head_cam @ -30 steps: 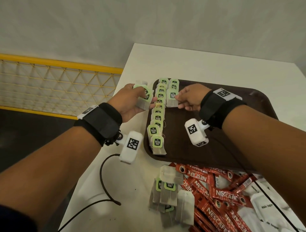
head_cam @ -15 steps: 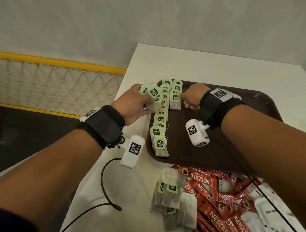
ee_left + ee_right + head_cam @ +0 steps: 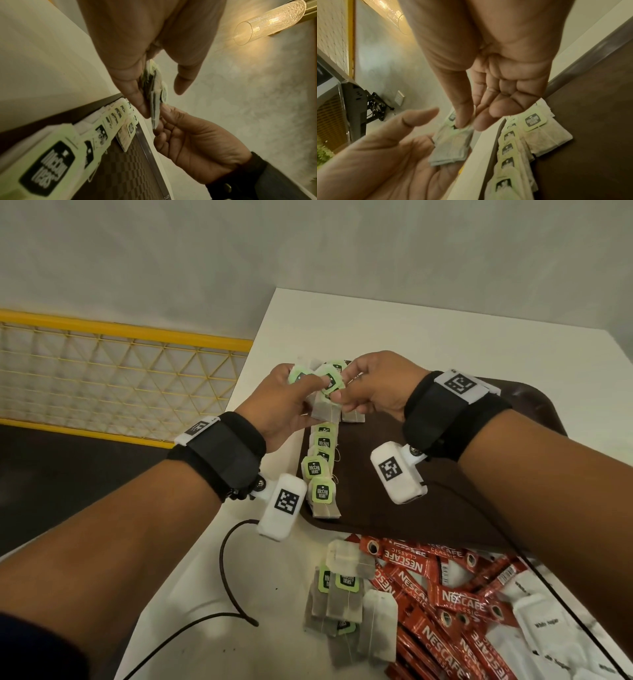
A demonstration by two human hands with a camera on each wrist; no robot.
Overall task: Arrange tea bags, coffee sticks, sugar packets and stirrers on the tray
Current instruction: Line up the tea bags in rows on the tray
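Over the far left corner of the brown tray (image 3: 445, 508), my left hand (image 3: 294, 398) holds a small stack of tea bags (image 3: 323, 409) with green tags. My right hand (image 3: 342, 387) pinches the top tea bag (image 3: 458, 127) of that stack between thumb and forefinger, at its green tag (image 3: 330, 381). A row of tea bags (image 3: 322, 470) overlaps along the tray's left edge, and another tea bag (image 3: 544, 134) lies beside the row's far end. Loose tea bags (image 3: 342, 594), red coffee sticks (image 3: 445, 601) and white sugar packets (image 3: 548, 621) lie on the white table near me.
A black cable (image 3: 233, 577) loops over the table (image 3: 411, 337) on the near left. The table's left edge drops off beside a yellow mesh railing (image 3: 120, 337). The tray's middle and right side show bare brown surface.
My right hand left the tea bag it was setting on the tray and came across to the stack. My left hand lifted the stack up and right to meet it.
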